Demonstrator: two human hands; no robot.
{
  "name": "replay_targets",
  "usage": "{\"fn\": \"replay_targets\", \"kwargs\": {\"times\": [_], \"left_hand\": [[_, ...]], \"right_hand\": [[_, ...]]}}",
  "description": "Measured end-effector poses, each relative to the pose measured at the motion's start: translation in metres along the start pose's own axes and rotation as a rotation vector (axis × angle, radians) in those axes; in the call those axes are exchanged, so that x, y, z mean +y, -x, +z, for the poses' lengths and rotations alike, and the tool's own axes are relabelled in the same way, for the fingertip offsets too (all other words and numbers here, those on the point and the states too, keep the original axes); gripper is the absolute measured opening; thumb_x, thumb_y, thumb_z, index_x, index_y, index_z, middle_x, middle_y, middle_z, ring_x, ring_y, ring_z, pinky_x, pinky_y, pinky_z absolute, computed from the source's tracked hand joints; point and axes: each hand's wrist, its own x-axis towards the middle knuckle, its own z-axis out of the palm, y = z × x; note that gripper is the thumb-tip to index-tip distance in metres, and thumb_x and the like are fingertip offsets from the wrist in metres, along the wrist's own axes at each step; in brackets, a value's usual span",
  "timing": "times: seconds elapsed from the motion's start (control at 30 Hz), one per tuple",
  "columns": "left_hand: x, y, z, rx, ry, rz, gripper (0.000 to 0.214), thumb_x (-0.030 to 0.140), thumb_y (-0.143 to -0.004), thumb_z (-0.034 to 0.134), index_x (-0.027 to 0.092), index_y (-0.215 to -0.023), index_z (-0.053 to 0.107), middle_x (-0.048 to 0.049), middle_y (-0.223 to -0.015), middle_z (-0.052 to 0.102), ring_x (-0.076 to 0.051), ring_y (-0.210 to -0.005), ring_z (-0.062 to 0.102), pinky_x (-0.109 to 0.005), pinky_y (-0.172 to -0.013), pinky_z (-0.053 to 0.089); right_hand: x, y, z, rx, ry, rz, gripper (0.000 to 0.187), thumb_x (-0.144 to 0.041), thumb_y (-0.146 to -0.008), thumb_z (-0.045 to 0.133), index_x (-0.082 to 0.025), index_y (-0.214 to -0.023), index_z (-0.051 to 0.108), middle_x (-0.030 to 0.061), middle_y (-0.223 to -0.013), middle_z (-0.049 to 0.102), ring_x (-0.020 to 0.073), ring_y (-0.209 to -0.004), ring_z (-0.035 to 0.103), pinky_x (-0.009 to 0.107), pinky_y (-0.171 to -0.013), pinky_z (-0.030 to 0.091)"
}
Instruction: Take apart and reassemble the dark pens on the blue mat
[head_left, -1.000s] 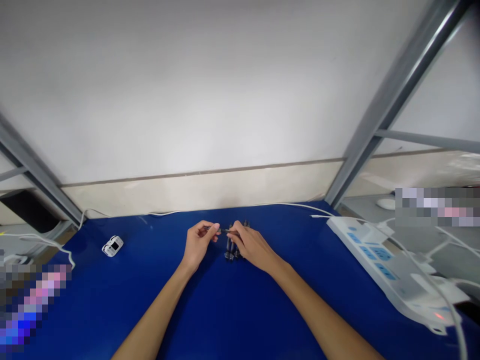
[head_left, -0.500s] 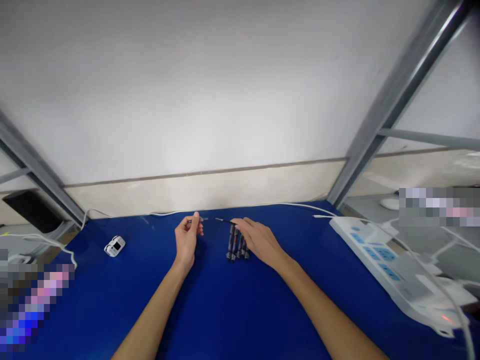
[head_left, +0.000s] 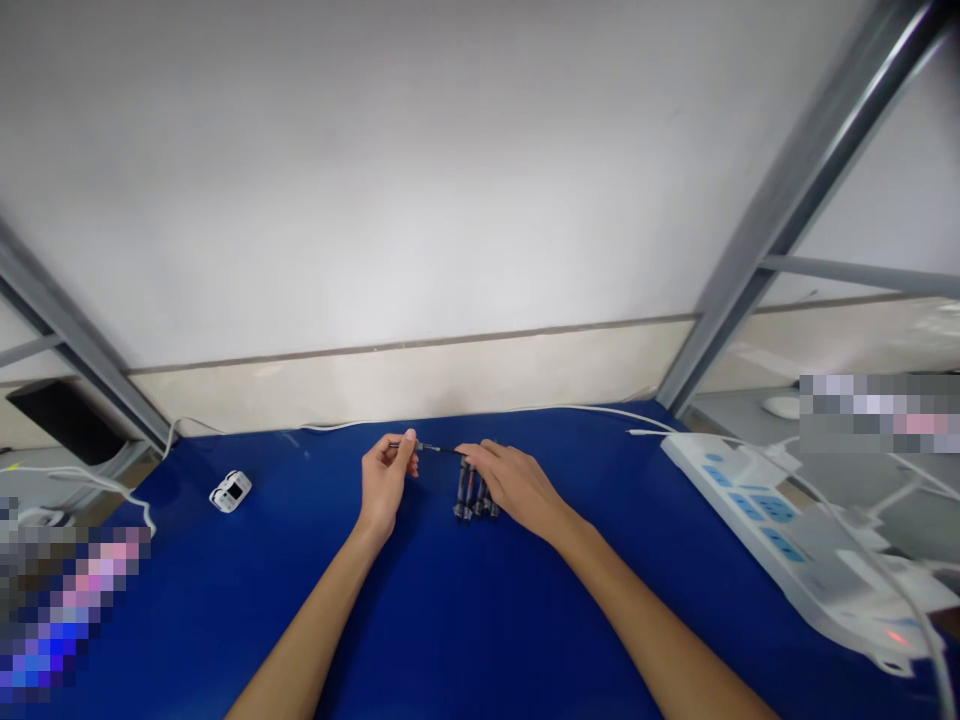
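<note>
My left hand (head_left: 385,485) is closed, thumb and fingers pinching a short dark pen barrel with a clear grey end (head_left: 424,446) that points right. Between the fingertips of my right hand (head_left: 517,485) is a thin dark pen refill (head_left: 450,450), its tip pointing left. Tip and clear end meet in the gap between the hands; how deep the tip sits is too small to tell. Several dark pens (head_left: 469,492) lie side by side on the blue tabletop (head_left: 450,620), partly under my right hand, which hides their far ends.
A small white device with a dark screen (head_left: 230,491) lies to the left. At the right, a white power strip (head_left: 750,520) holds plugs and cables. A white cable (head_left: 600,409) runs along the back edge by the wall (head_left: 450,380). Metal posts (head_left: 750,260) flank both sides.
My left hand has moved right and slightly down, bringing the pen barrel to the refill's tip and closing the gap between them. My right hand has barely moved.
</note>
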Motion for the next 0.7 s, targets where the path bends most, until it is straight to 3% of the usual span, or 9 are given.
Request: {"fn": "replay_targets", "kwargs": {"times": [0.2, 0.33, 0.5, 0.7], "left_hand": [[0.000, 0.005, 0.006, -0.185, -0.051, 0.032, 0.039, 0.054, -0.082, 0.079, 0.017, -0.094, 0.076, -0.0072, -0.079, 0.075, -0.018, -0.070, 0.068, -0.028, -0.061, 0.055], [-0.003, 0.008, 0.009, -0.275, -0.080, 0.060, 0.037, 0.051, -0.078, 0.082, 0.018, -0.096, 0.078, -0.0075, -0.085, 0.077, -0.020, -0.075, 0.071, -0.031, -0.067, 0.057], [-0.004, 0.011, 0.010, -0.286, -0.118, 0.075, 0.032, 0.046, -0.079, 0.082, 0.020, -0.097, 0.079, -0.0056, -0.086, 0.077, -0.018, -0.074, 0.068, -0.030, -0.070, 0.055], [-0.003, 0.010, 0.009, -0.279, -0.107, 0.076, 0.029, 0.043, -0.079, 0.083, 0.021, -0.096, 0.079, -0.0066, -0.091, 0.078, -0.020, -0.080, 0.070, -0.031, -0.074, 0.054]], "right_hand": [[-0.007, 0.000, -0.004, 0.073, -0.133, -0.008, 0.030, -0.029, -0.109, 0.044, -0.026, -0.136, 0.056, 0.0108, -0.124, 0.071, 0.0267, -0.106, 0.071, 0.041, -0.091, 0.054], [-0.008, 0.001, -0.007, 0.067, -0.213, 0.022, 0.023, -0.033, -0.106, 0.052, -0.024, -0.127, 0.054, 0.0087, -0.103, 0.074, 0.0247, -0.090, 0.071, 0.038, -0.081, 0.054], [-0.009, 0.001, -0.007, 0.054, -0.184, -0.007, 0.010, -0.031, -0.107, 0.050, -0.023, -0.109, 0.056, 0.0056, -0.093, 0.070, 0.0222, -0.083, 0.067, 0.033, -0.075, 0.050], [-0.009, 0.000, -0.006, 0.053, -0.115, -0.048, 0.015, -0.030, -0.109, 0.045, -0.024, -0.108, 0.059, 0.0053, -0.096, 0.068, 0.0221, -0.086, 0.066, 0.034, -0.080, 0.048]]}}
